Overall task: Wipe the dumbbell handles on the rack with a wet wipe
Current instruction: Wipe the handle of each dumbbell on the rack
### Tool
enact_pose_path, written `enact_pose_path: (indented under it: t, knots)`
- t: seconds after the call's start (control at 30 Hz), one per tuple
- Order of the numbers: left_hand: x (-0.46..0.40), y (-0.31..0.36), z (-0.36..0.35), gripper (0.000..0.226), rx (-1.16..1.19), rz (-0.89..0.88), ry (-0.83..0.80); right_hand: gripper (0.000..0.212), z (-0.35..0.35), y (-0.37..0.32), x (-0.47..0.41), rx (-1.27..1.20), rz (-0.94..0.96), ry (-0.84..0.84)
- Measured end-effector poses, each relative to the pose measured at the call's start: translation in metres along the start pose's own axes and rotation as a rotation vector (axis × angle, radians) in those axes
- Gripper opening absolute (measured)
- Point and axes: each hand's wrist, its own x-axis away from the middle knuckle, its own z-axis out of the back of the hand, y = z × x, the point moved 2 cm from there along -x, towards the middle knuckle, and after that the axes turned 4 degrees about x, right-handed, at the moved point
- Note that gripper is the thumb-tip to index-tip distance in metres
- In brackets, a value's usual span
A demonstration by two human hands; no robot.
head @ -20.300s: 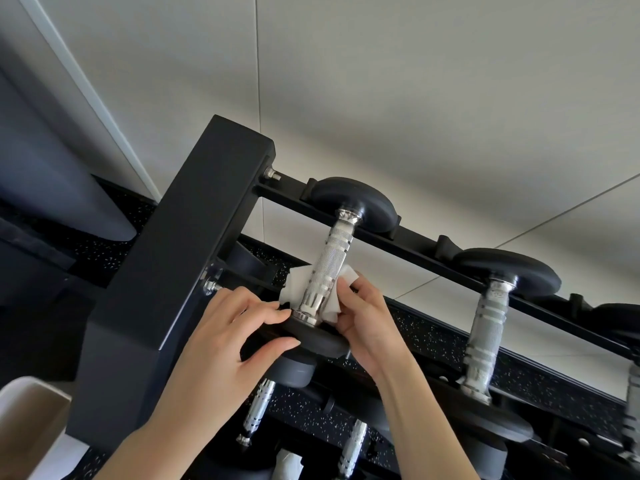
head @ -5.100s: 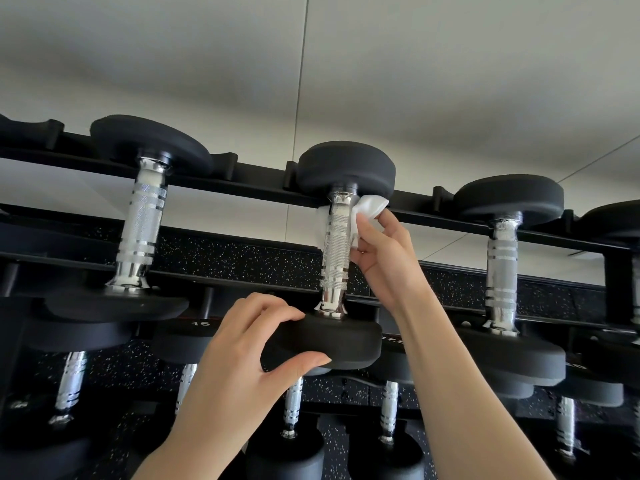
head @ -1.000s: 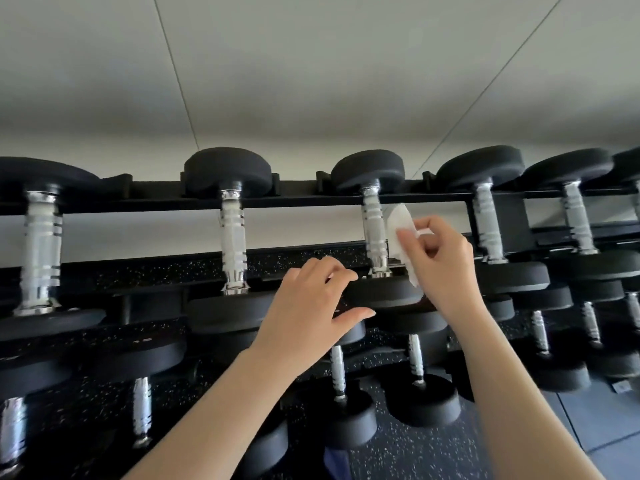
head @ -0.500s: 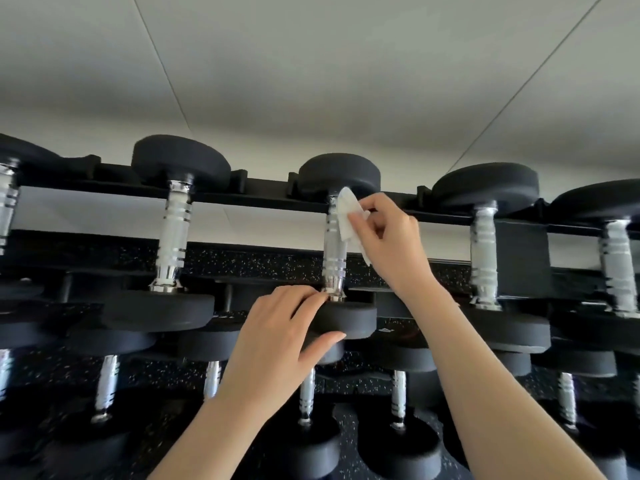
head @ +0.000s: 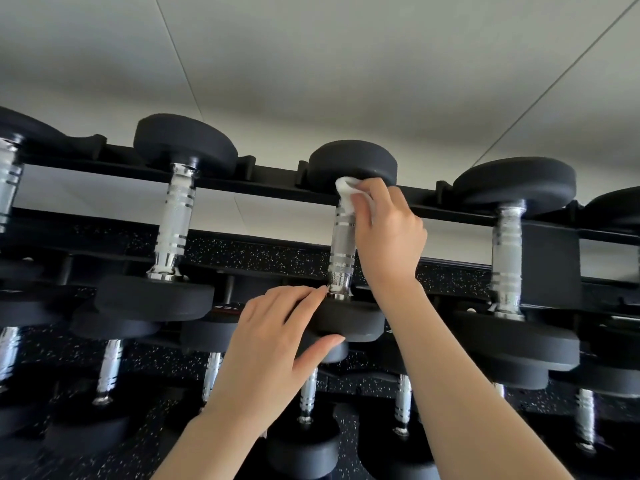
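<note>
On the top rack row, right hand [head: 388, 230] is pinching the crumpled white wet wipe [head: 346, 192] against the knurled chrome dumbbell handle [head: 343, 251] top, left hand [head: 273, 344] gripping its black rubber near head [head: 346, 322]; next probably stroking downward.

White wet wipe [head: 347, 188] bunched against upright chrome dumbbell handle [head: 342, 251].

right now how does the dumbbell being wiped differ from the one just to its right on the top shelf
The wiped dumbbell has the right hand pressing a wet wipe against the top of its handle; the right neighbour is untouched.
The left hand grips the wiped dumbbell's near head; nothing holds the neighbour's.
The wiped dumbbell's heads look smaller than the neighbour's.
Both have black round heads and ringed chrome handles, and lie front to back across the rack.
</note>
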Motion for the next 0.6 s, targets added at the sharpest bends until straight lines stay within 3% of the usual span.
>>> enact_pose_path:
  t: [0.13, 0.3, 0.47, 0.6]
  knots:
    - [-0.001, -0.001, -0.001, 0.052, 0.027, 0.004, 0.012, 0.006, -0.005, -0.005, -0.002, 0.014, -0.087, 0.107]
    - [0.0, -0.002, -0.002, 0.052, 0.064, 0.009, 0.016, 0.009, -0.007, -0.009, -0.003, -0.186, -0.111, 0.142]
    - [0.002, -0.004, -0.004, 0.051, 0.105, 0.021, 0.028, 0.008, -0.009, -0.014, -0.001, -0.208, -0.019, 0.097]
    - [0.001, -0.006, -0.004, 0.052, 0.118, 0.022, 0.021, 0.008, -0.009, -0.017, -0.001, -0.233, -0.064, 0.064]
